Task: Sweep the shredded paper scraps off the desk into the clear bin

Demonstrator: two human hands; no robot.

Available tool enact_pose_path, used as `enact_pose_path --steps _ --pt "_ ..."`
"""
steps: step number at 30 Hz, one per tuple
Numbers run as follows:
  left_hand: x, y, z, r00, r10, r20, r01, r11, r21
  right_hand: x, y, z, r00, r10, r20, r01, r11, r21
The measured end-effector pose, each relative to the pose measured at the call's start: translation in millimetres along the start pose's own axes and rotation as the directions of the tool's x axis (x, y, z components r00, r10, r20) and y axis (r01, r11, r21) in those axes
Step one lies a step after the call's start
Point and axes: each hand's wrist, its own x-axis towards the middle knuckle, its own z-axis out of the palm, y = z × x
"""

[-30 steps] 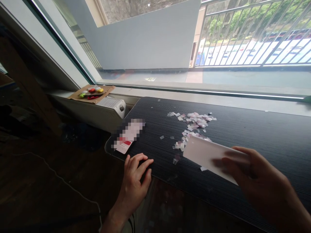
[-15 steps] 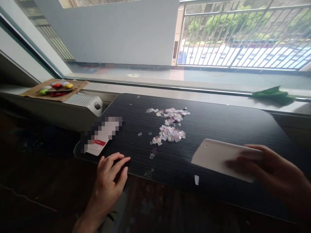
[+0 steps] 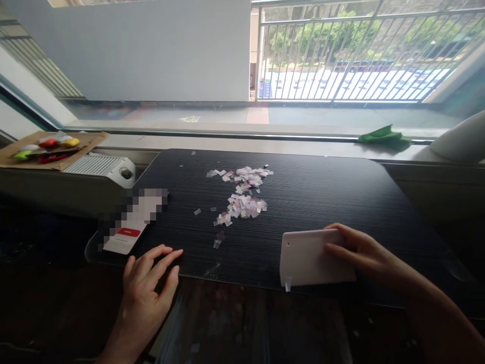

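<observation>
My right hand (image 3: 352,245) grips a flat white scraper (image 3: 306,260) with a small hole near one corner. Its lower left corner is by the near edge of the black table (image 3: 322,194), touching or just over a loose paper scrap (image 3: 288,284). Over the table's near left edge rests my left hand (image 3: 149,275), fingers spread and holding nothing. Small pinkish-white paper scraps lie mid-table in two joined heaps, a far heap (image 3: 248,176) and a nearer heap (image 3: 247,206). A few stray pieces (image 3: 217,244) are scattered toward me.
A phone (image 3: 123,242), partly pixelated, lies left on the table, close to my left hand. Behind it stands a white radiator (image 3: 100,169). Cardboard (image 3: 89,144) with colourful items sits on the left sill, and a crumpled green thing (image 3: 384,137) lies on the right sill by the window.
My right hand has brought the scraper leftward and toward me, down to the loose scrap at the near edge. The whole view has shifted; my left hand keeps its pose.
</observation>
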Motion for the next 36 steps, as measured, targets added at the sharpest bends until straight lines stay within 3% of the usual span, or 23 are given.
enact_pose_path --steps 3,7,14,19,23,28,32,36 --pt "-1.1 5.3 -2.0 1.000 0.003 0.004 -0.003 1.000 0.005 -8.6 -2.1 2.5 0.998 0.017 -0.055 -0.014 0.999 0.051" --pt "-4.1 14.8 -3.7 0.999 0.024 0.032 -0.024 1.000 -0.014 -27.9 -8.0 5.8 0.976 0.016 -0.216 -0.007 0.999 0.041" --pt "-5.3 27.1 -4.8 0.997 0.040 0.071 -0.039 0.999 -0.018 -51.0 -7.5 18.2 0.876 -0.096 -0.472 0.007 0.983 -0.186" --pt "-8.4 29.0 -3.6 0.998 0.007 0.070 -0.005 1.000 -0.022 -21.5 -14.7 43.5 0.880 -0.121 -0.459 0.074 0.990 -0.119" --pt "-10.9 29.7 -4.3 0.994 -0.011 0.105 0.013 1.000 -0.018 14.0 -28.8 72.4 0.841 -0.214 -0.496 0.166 0.976 -0.139" --pt "-10.6 33.1 -5.1 0.994 -0.018 0.110 0.021 0.999 -0.025 35.5 -38.5 105.5 0.862 -0.294 -0.414 0.219 0.951 -0.219" --pt "-10.3 35.6 -4.1 0.993 -0.028 0.113 0.032 0.999 -0.035 36.2 -39.3 110.2 0.863 -0.334 -0.379 0.228 0.927 -0.297" --pt "-10.7 37.6 -3.9 0.990 -0.052 0.128 0.059 0.997 -0.047 43.4 -40.1 108.0 0.860 -0.258 -0.441 0.159 0.955 -0.250"
